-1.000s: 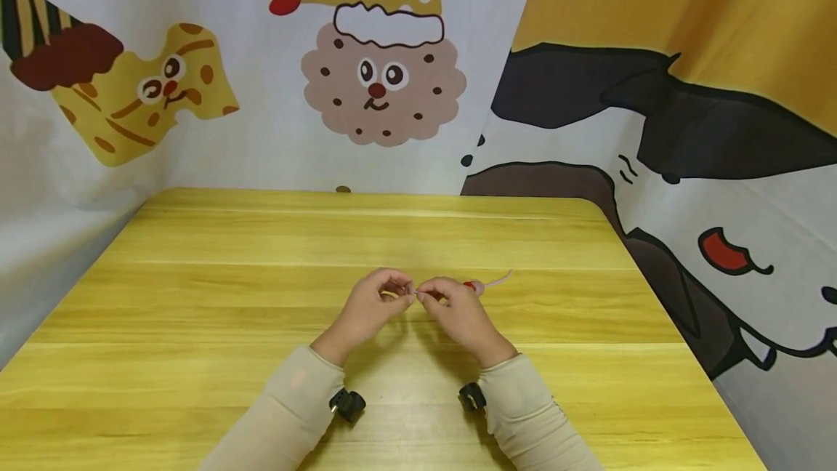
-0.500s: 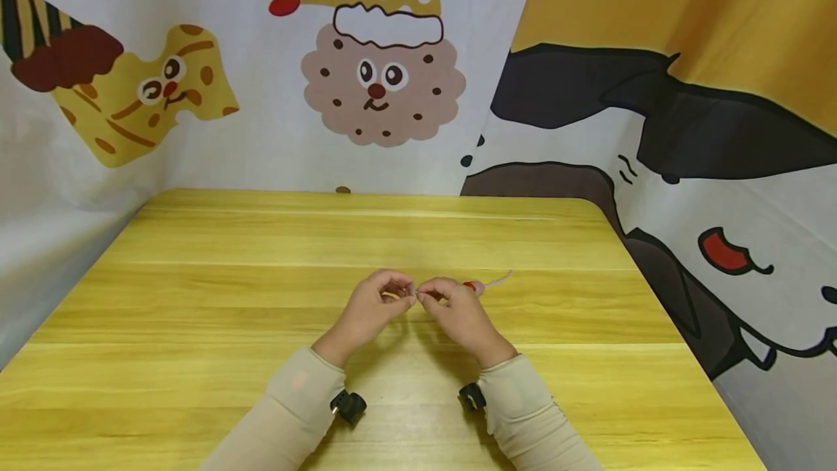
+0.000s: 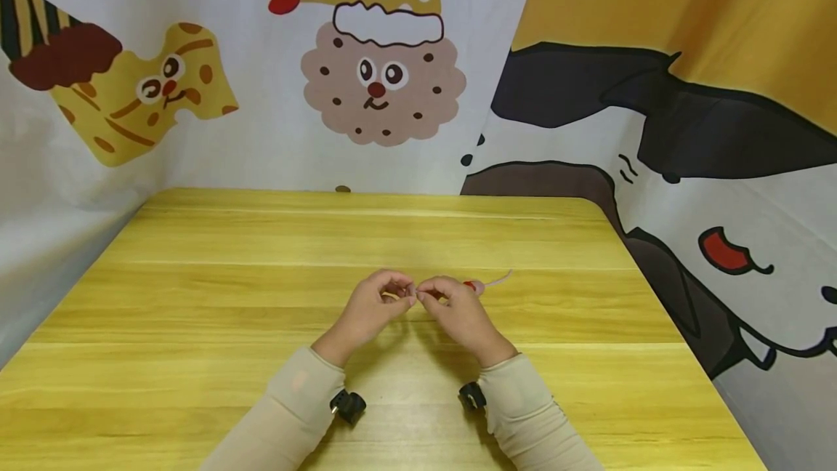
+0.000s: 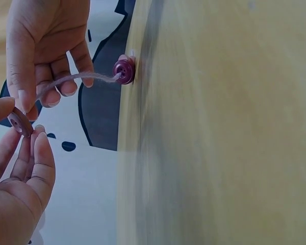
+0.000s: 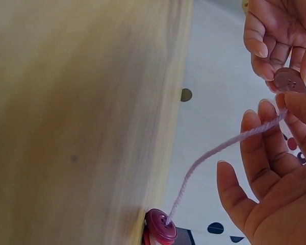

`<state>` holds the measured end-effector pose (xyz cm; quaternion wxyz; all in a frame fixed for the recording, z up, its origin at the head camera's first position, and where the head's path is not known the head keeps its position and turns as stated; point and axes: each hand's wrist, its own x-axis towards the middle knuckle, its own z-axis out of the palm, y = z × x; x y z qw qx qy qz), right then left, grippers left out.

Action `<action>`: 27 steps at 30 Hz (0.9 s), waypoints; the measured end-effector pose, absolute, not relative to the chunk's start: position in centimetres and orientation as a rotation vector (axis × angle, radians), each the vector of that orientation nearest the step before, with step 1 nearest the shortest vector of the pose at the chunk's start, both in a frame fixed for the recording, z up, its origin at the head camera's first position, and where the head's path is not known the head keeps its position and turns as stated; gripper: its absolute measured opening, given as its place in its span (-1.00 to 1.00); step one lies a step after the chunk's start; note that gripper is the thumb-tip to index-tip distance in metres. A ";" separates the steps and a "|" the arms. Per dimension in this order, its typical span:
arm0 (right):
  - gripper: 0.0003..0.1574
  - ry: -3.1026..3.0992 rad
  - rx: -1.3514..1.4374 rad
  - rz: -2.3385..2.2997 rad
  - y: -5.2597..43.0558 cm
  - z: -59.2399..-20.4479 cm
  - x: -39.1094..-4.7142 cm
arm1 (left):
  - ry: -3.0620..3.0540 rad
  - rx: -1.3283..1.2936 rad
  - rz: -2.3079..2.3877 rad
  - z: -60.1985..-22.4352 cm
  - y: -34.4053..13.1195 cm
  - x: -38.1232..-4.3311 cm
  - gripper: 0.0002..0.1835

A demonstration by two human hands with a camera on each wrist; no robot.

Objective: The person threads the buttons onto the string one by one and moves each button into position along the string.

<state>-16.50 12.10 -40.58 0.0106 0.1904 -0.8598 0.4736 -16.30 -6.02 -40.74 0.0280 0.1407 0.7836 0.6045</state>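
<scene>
My left hand (image 3: 369, 307) pinches a brownish-pink button (image 5: 288, 80) by its edge between thumb and fingers. Close against it, my right hand (image 3: 463, 313) pinches the end of a pale purple yarn (image 5: 209, 153) right at the button's rim. Whether the yarn tip is inside a hole cannot be made out. From the right fingers the yarn sags down to a dark red button (image 4: 123, 71), passing into its hole. In the head view this red button (image 3: 468, 286) is partly behind my right hand, a pinkish piece beside it, with a yarn tail (image 3: 500, 280) trailing right.
Both hands are above a wood-grain table (image 3: 261, 238). Black wrist devices (image 3: 349, 405) sit on the beige sleeves. Behind the table's far edge hangs a white curtain (image 3: 248, 151) with cartoon prints.
</scene>
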 end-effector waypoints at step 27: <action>-0.86 -2.662 0.596 1.472 11.7 -40.8 -16.5 | 2.400 0.508 1.849 -41.0 -5.9 -16.0 -0.79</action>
